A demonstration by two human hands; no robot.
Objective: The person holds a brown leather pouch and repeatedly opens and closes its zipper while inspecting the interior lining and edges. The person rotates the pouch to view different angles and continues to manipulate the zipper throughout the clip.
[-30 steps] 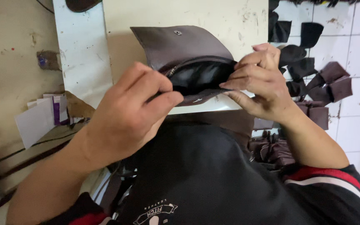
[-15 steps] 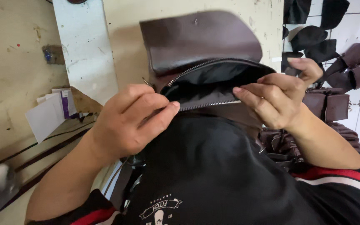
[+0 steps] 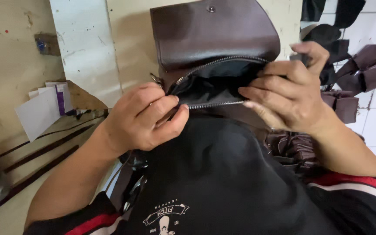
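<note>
A dark brown leather bag with a raised flap and a metal snap is held up in front of me. Its zipped mouth gapes open and shows a black lining. My left hand pinches the near left end of the zipper edge. My right hand grips the right side of the opening, fingers curled over the rim. Black fabric hangs from the bag down over my lap.
Several dark brown leather pieces lie on the white tiled floor at the right, more beneath my right wrist. A white board leans at upper left. Paper cards and long brown strips lie at left.
The bag has come closer and its zipped mouth has been pulled wider. My right hand shifted onto the right rim of the opening; my left hand kept its pinch.
</note>
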